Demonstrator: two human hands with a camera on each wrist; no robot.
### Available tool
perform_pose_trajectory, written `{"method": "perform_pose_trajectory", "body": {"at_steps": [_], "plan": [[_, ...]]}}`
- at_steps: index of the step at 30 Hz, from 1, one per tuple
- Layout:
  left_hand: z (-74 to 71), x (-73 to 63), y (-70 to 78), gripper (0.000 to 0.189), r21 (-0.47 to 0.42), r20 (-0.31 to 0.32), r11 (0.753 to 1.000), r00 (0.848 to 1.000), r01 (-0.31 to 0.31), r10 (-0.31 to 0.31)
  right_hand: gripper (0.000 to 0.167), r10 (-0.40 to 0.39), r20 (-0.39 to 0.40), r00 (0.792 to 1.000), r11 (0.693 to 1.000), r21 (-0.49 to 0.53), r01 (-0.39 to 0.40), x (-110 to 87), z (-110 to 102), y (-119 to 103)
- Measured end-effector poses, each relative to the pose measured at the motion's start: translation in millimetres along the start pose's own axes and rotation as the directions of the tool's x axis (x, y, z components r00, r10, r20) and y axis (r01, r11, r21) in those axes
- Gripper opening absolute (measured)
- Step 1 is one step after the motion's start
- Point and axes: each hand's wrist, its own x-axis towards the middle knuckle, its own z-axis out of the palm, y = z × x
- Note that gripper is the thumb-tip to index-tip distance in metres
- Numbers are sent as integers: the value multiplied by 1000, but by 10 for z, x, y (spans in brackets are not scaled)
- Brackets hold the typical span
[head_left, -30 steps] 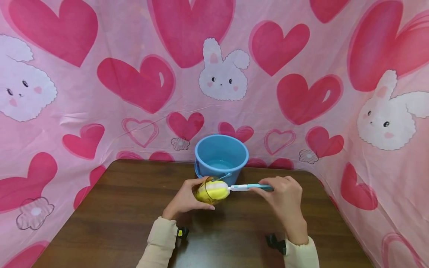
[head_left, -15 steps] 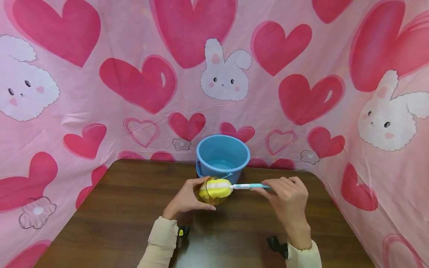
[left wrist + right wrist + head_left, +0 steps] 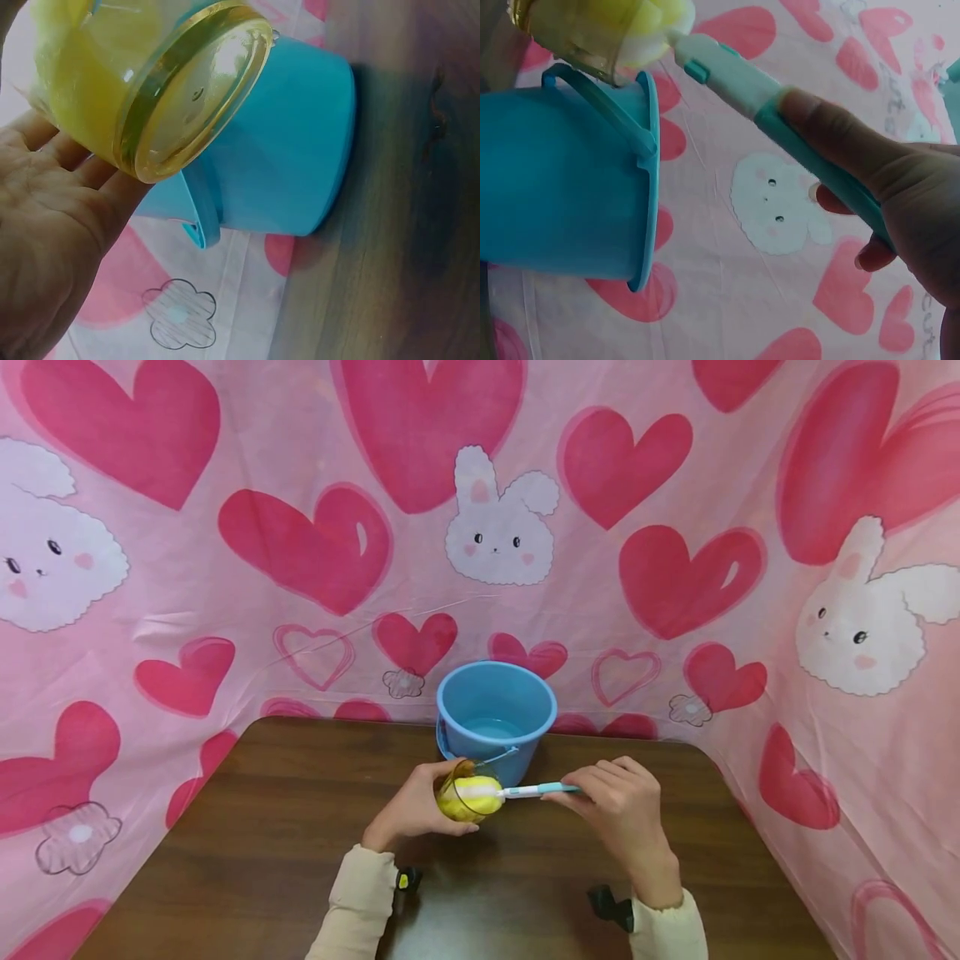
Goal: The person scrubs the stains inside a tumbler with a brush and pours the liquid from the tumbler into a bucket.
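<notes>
My left hand (image 3: pixel 408 806) curls round the cup (image 3: pixel 196 96), probably slippery and breakable, best held by its sides, at the bucket (image 3: pixel 497 689)'s seven o'clock, while my right hand (image 3: pixel 618 802), at the cup's three o'clock, pinches the stiff-looking handle (image 3: pixel 739 86) behind its soft sponge (image 3: pixel 486 798).

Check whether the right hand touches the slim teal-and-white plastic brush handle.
Touching. In the right wrist view, the thumb of the right hand lies against the teal part of the brush handle, with no gap.
</notes>
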Motion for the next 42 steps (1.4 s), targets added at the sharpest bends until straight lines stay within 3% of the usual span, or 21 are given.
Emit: {"method": "perform_pose_trajectory", "body": {"at_steps": [6, 15, 30, 42], "plan": [[60, 17, 8, 78, 2, 11, 1000, 1000, -2, 2, 54, 5, -22, 1000, 1000, 15, -4, -18, -89, 124], [110, 50, 74, 83, 17, 18, 999, 999, -33, 32, 55, 46, -141, 989, 998, -44, -53, -33, -240, 241], [146, 40, 77, 80, 16, 39, 1000, 999, -23, 22, 58, 48, -7, 999, 998, -34, -48, -47, -50, 107], [67, 14, -6, 78, 29, 36, 999, 999, -38, 37, 50, 79, 120, 990, 997, 13, -81, -64, 13, 52]]}}
